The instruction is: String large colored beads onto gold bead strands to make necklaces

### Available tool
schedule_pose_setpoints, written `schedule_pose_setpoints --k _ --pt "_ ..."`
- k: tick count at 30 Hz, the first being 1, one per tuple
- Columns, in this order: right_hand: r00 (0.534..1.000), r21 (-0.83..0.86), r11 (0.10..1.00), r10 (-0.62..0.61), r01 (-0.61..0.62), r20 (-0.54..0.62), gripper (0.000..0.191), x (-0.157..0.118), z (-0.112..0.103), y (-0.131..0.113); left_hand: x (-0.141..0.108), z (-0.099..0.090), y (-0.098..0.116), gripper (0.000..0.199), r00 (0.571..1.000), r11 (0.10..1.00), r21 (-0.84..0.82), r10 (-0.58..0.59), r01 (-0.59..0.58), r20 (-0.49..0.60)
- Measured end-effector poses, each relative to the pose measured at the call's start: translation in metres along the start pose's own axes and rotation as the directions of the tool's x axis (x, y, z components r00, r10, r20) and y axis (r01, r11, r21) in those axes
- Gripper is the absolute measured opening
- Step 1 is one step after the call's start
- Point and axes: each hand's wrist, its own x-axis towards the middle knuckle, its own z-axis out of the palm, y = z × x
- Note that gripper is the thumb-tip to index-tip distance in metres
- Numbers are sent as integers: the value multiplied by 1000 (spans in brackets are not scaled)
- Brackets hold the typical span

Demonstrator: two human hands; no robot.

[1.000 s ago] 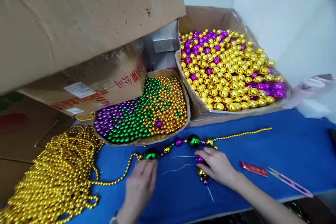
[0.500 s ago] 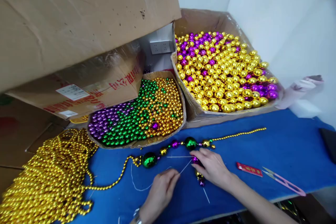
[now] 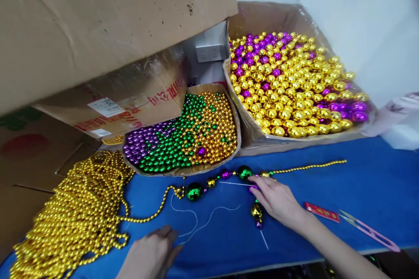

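My right hand (image 3: pixel 275 196) is closed on a purple bead (image 3: pixel 252 189) of a short hanging strand, with a gold bead (image 3: pixel 256 210) below its fingers. A thin white stick (image 3: pixel 234 183) points left from the fingertips. My left hand (image 3: pixel 153 248) lies lower left over the blue cloth, blurred, its fingertips hard to make out. White thread (image 3: pixel 212 216) curls on the cloth between the hands. Behind them runs a bead garland with large green beads (image 3: pixel 194 192), joined to a thin gold bead chain (image 3: pixel 307 167).
A heap of gold bead chain (image 3: pixel 75 209) lies at left. Cartons of small mixed beads (image 3: pixel 183 139) and larger gold and purple beads (image 3: pixel 294 91) stand behind. A red packet (image 3: pixel 321 212) and pink-handled scissors (image 3: pixel 373 233) lie at right. A carton (image 3: pixel 114 17) juts over the upper left.
My left hand has moved left and down, away from my right hand, and the thread now lies loose between them. The view has shifted slightly.
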Motion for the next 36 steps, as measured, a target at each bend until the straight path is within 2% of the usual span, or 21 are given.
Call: schedule_pose_setpoints --k 2,4,6,7,10,14,16,18,21,24,28,32,34,36 --pt "999 5 999 -41 41 12 29 -3 -8 -14 7 0 29 20 977 976 61 211 -209 -31" --pt "990 8 992 -130 130 46 25 -4 -14 -31 16 7 56 29 911 925 112 378 -364 -167" --pt "972 3 975 -223 223 70 21 -2 -17 -47 25 20 75 37 862 883 149 467 -444 -196" --pt "962 5 965 -261 261 75 21 0 -17 -53 28 27 81 36 862 876 150 479 -458 -166" --pt "947 33 950 -312 311 69 24 8 -16 -56 34 42 79 31 907 909 75 415 -411 -63" --pt "962 -31 964 -262 265 81 26 17 0 -43 29 40 58 26 956 947 -175 241 -269 -166" --pt "959 -88 960 -256 267 119 20 18 14 -41 24 37 51 26 972 922 -331 141 -198 -188" --pt "951 -131 948 -268 289 157 17 18 29 -45 20 36 50 27 986 883 -452 60 -126 -158" --pt "943 -169 936 -275 307 190 16 17 45 -52 15 42 53 29 995 827 -560 -23 -38 -101" --pt "940 -154 940 -270 304 208 16 19 52 -54 11 50 56 32 996 788 -615 -47 -6 -70" --pt "956 -36 969 -233 243 178 17 24 52 -49 6 53 59 32 998 791 -612 -28 -10 -52" --pt "982 184 971 -170 152 82 16 25 37 -44 0 53 63 30 998 805 -593 -40 2 -52" --pt "992 336 936 -121 108 20 17 23 26 -43 -2 52 66 29 998 806 -591 -31 -7 -54" --pt "998 501 863 -61 68 -31 21 18 18 -46 -3 52 70 29 999 809 -587 -14 -18 -50"
